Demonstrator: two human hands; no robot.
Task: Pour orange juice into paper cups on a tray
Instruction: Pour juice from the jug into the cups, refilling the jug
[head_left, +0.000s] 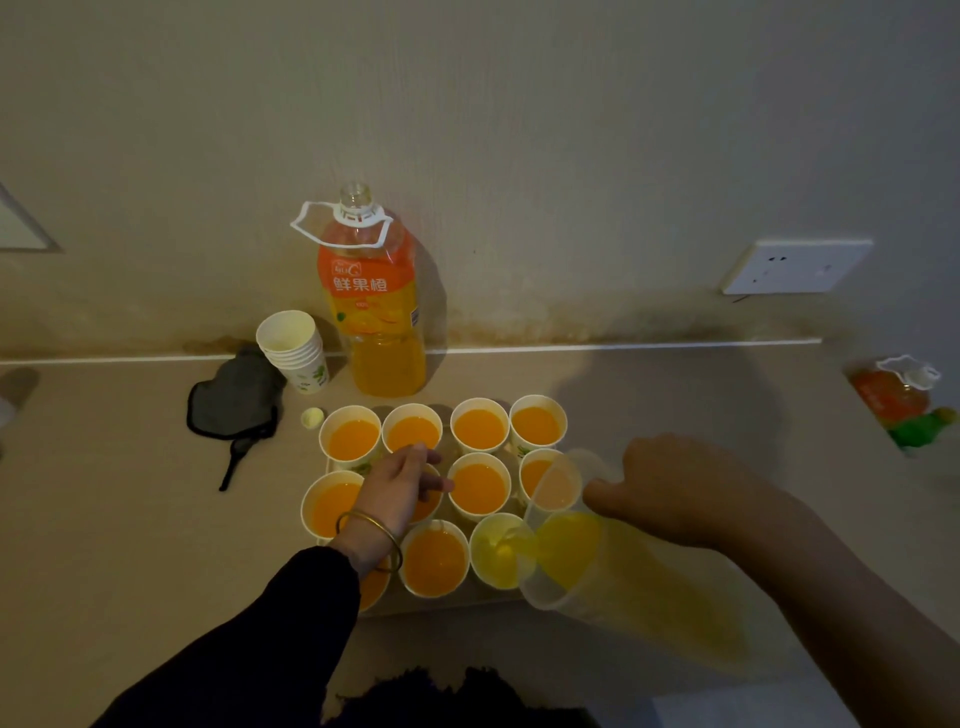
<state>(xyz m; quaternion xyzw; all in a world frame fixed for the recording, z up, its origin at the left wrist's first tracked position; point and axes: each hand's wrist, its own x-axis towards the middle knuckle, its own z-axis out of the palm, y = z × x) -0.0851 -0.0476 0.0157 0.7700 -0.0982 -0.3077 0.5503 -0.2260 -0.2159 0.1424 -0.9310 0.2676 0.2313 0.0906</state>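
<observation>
Several white paper cups of orange juice (479, 429) stand in rows on a pale tray (441, 605). My right hand (680, 493) grips a clear plastic jug (576, 551) tilted to the left, and juice runs from its spout into the front right cup (498, 551), which holds only a little. My left hand (400, 486) rests over the cups in the middle row, fingers loosely bent, touching a cup rim. A gold bangle sits on that wrist.
An open orange juice bottle (376, 306) stands at the wall behind the tray, beside a stack of unused paper cups (296, 348). Its cap (312, 417) and a dark cloth (236, 395) lie to the left. Another bottle (901, 397) lies at the far right.
</observation>
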